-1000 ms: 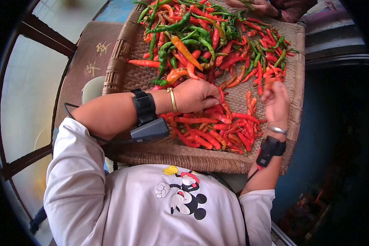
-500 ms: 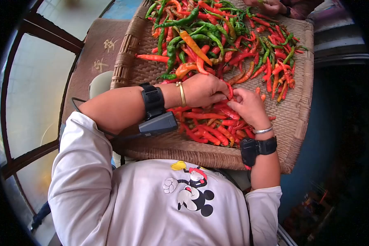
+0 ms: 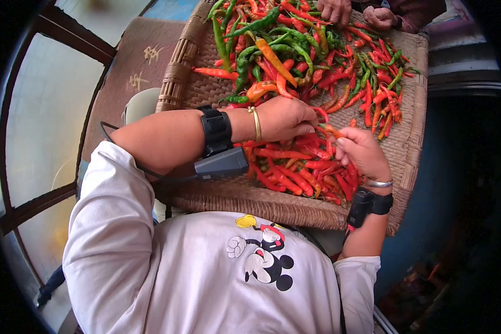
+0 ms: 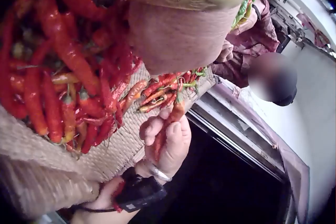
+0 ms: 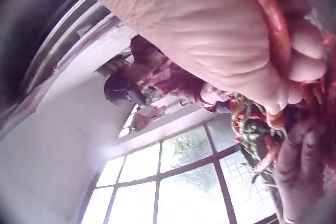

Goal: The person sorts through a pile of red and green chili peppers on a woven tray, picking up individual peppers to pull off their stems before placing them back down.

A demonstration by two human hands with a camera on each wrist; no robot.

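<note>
My left hand (image 3: 284,118), with a gold bangle at the wrist, curls its fingers over a red chili pepper (image 3: 322,114) that arches out beside the index finger. Just right of it, my right hand (image 3: 366,155) holds an orange-red chili pepper (image 3: 333,131), its stem end toward the left fingers. In the left wrist view this pepper (image 4: 167,133) lies between thumb and curled fingers; the right wrist view shows it (image 5: 278,29) running across the palm. Below both hands lies a heap of red chili peppers (image 3: 295,172).
A woven tray (image 3: 178,92) carries a large mixed heap of red and green chili peppers (image 3: 278,42) and a smaller bunch (image 3: 381,106) at its right. Another person's hands (image 3: 335,9) are at the far edge. A brown board (image 3: 136,55) stands at left, beside windows.
My right hand came from the right-hand bunch to the left hand, then drew slightly back right with a pepper in its grip. The other person's hand has come down over the far peppers.
</note>
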